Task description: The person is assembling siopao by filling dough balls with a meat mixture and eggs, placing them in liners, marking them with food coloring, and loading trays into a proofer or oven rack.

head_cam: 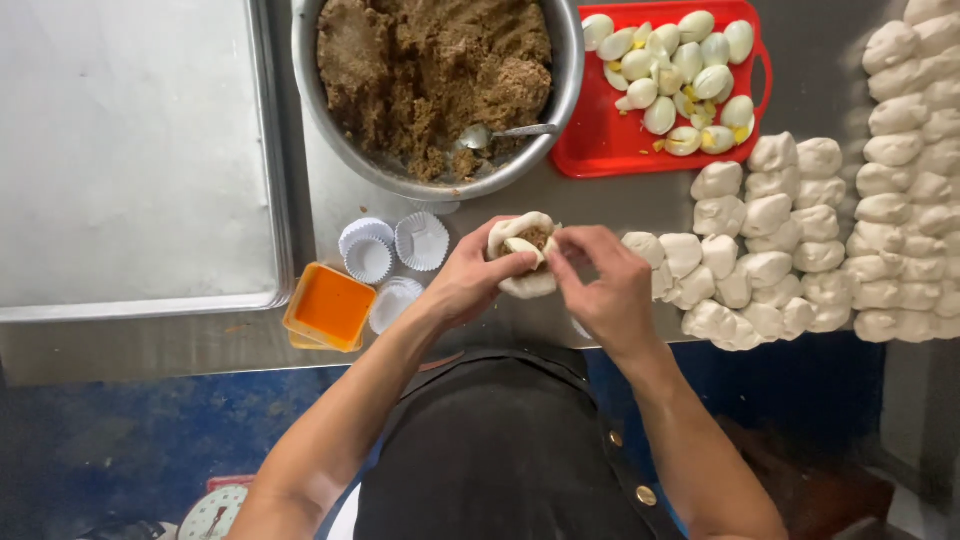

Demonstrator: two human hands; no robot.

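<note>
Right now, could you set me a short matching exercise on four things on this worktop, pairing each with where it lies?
Things:
1. spoon
2. halved boiled eggs
3. filled dough round
4. paper cups

Places:
A. on the red tray
B. between the left hand and right hand
C. beside the orange tub
D. in the metal bowl of brown filling

Pairs: 1-D, 2-A, 3-B, 4-C

Pretty cramped here: dough lumps (pixel 800 240) pack the right of the desk (pixel 640 200), metal bowl (pixel 440 90) and red tray (pixel 610 140) block the far side, paper cups (pixel 395 250) and orange tub (pixel 330 305) sit left. Only the big flat tray (pixel 130 150) further left has open room.
</note>
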